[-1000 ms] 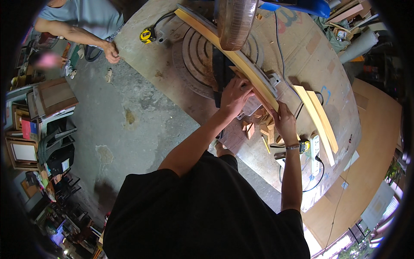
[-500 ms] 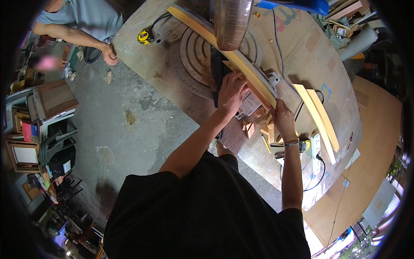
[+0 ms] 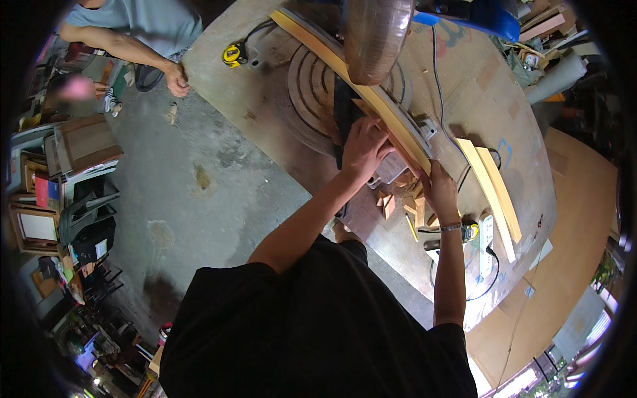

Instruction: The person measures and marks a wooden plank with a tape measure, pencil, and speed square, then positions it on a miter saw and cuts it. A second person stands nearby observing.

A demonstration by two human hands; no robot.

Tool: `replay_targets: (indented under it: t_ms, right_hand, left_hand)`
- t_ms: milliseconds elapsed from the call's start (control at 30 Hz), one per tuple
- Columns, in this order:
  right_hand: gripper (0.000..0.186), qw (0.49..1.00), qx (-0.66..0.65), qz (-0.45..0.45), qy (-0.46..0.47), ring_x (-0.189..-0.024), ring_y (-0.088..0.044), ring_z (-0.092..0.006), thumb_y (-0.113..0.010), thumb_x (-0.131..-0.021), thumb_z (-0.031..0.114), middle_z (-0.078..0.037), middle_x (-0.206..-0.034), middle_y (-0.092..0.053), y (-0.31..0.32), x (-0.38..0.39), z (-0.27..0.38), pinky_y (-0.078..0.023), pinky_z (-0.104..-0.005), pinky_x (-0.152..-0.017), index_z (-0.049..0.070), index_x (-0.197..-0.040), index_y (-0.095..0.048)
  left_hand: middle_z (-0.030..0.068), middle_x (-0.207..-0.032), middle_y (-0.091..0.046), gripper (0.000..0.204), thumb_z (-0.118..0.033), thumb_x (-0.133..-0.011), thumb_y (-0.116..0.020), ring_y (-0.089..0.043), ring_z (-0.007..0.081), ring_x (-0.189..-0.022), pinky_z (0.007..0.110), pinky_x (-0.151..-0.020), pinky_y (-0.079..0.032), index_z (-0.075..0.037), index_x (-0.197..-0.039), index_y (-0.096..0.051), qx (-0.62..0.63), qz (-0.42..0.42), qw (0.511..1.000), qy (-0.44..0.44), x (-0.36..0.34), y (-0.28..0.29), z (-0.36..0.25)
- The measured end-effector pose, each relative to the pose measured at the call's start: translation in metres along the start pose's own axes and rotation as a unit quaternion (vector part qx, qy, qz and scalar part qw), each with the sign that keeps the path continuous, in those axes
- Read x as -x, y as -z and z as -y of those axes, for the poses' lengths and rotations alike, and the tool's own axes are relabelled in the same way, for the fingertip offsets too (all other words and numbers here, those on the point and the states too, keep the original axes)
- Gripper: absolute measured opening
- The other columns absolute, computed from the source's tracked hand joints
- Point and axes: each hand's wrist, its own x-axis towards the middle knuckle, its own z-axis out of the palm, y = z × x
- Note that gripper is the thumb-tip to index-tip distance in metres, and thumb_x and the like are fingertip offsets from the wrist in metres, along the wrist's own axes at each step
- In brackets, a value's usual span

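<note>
A long pale wooden strip lies along the metal fence of a miter saw, over its round slotted base. Against its near side rests a shorter, browner wooden strip. My left hand is closed on the browner strip, fingers bent over it close to the dark slot plate. My right hand grips the strips' right end between thumb and fingers; which of the two it holds is partly hidden. Above them hangs the saw's brown, rounded head part.
Wood offcuts and a yellow pencil lie near my right wrist. Beyond are two pale strips, a tape measure and a white power strip. Another tape measure sits far left, near a co-worker's hand.
The whole view has shifted slightly to the right. Both my hands stay at the strips by the fence, with little visible movement.
</note>
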Motion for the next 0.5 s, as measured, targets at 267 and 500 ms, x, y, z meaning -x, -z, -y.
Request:
replay_targets:
  t_ms: [267, 500]
  right_hand:
    - [0.033, 1.0, -0.017, 0.014, -0.005, -0.081, -0.066, -0.0405, -0.061, -0.093, 0.027, -0.02, -0.095, -0.066, 0.0028, -0.0013, 0.0026, -0.052, -0.0495, -0.07, 0.003, -0.114, -0.052]
    - [0.032, 1.0, -0.011, -0.014, -0.001, -0.078, -0.066, -0.0382, -0.063, -0.092, 0.026, -0.017, -0.096, -0.066, 0.0032, 0.0034, -0.0007, -0.053, -0.0471, -0.07, 0.005, -0.114, -0.055]
  left_hand:
    - [0.0112, -0.122, -0.049, 0.053, -0.019, -0.071, -0.082, -0.048, 0.0342, -0.114, 0.046, -0.095, -0.046, -0.011, -0.117, -0.059, 0.054, -0.011, 0.998, 0.033, -0.0007, -0.0002, -0.0024]
    - [0.011, -0.125, -0.048, 0.051, -0.016, -0.072, -0.082, -0.048, 0.0339, -0.117, 0.045, -0.095, -0.046, -0.011, -0.117, -0.059, 0.042, -0.022, 0.998, 0.047, 0.0002, -0.0009, 0.0001]
